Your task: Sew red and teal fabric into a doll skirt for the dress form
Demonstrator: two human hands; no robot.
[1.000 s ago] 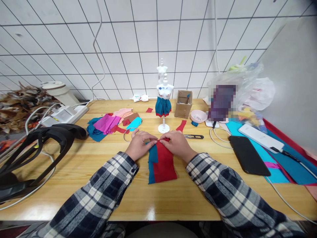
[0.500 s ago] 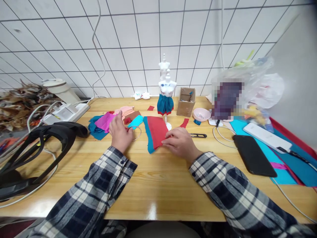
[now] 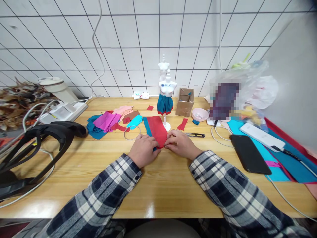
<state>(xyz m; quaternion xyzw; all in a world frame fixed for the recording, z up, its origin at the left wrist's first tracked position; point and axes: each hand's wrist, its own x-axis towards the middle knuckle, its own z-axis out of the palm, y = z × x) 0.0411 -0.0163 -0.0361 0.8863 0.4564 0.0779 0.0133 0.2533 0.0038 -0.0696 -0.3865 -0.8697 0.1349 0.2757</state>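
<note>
A red cloth piece (image 3: 157, 129) with a teal layer (image 3: 146, 125) along its left side lies on the wooden table. My left hand (image 3: 144, 149) has its fingers closed on the cloth's lower left edge, covering part of the teal. At the lower right corner, my right hand (image 3: 182, 144) pinches the same cloth. Both hands' fingertips are close together near the front edge. Behind the cloth stands a small white mannequin (image 3: 167, 86) dressed in a teal skirt (image 3: 164, 104) with red at its hem. A metal ring (image 3: 125, 135) lies left of the cloth.
Fabric scraps (image 3: 107, 121) are piled at the left, beyond a black headset (image 3: 63, 145). Behind the right hand are black snips (image 3: 196, 135), a pink bowl (image 3: 200, 114) and a cardboard box (image 3: 185, 102). A dark phone (image 3: 250, 153) and cables lie at the right.
My left hand has moved right and down from beside the ring and scraps and has closed on the cloth. The right hand has stayed at the lower right corner.
</note>
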